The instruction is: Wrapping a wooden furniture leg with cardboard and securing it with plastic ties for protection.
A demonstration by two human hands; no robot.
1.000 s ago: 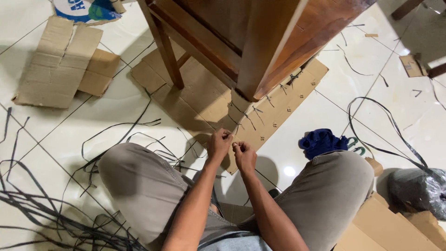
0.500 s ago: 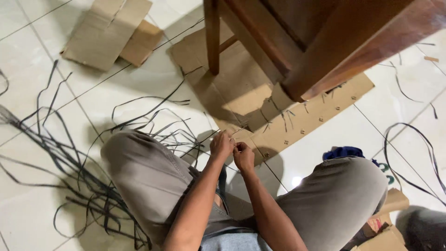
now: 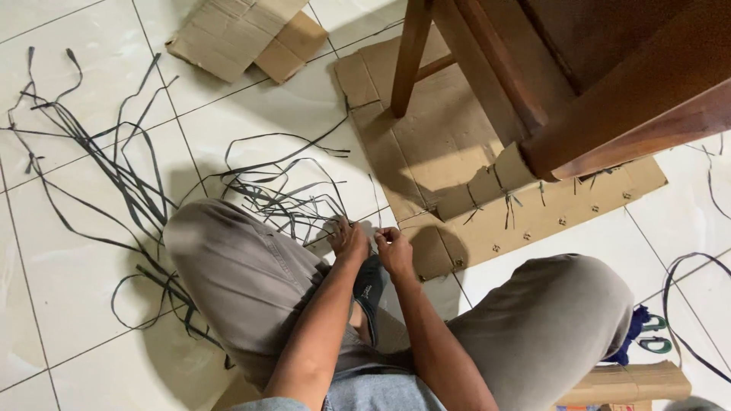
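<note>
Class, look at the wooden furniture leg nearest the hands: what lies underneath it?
Flat brown cardboard lies under the wooden leg, with cardboard wrapped round its foot and tied with thin black strips. The floor tiles beneath that cardboard are covered.

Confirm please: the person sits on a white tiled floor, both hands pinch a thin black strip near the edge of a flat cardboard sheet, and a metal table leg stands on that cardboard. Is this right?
Not quite. The leg standing on the cardboard sheet is brown wood, not metal, as the head view shows. The rest holds: the left hand and right hand pinch a thin black strip at the cardboard's edge, over the white tiled floor.
</note>
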